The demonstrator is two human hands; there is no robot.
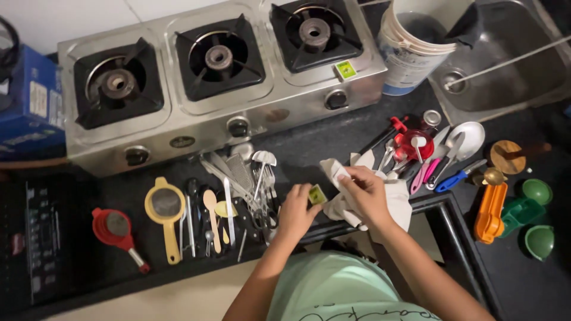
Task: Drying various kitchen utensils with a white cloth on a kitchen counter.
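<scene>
A small green-yellow object [317, 194] is pinched between the fingers of the left hand [295, 212], held up just beside the white cloth [380, 199], on which the fingers of the right hand [363, 193] are clamped, apparently so that the two can be brought together. Around the hands, utensils are laid out in rows on the dark counter [333, 139]: a yellow strainer [165, 205] and a red strainer [113, 227] to the left, spoons and an orange squeezer [490, 213] to the right. Farther off, a three-burner steel stove [214, 71], a white bucket [413, 44] and a sink [505, 59] are seen
</scene>
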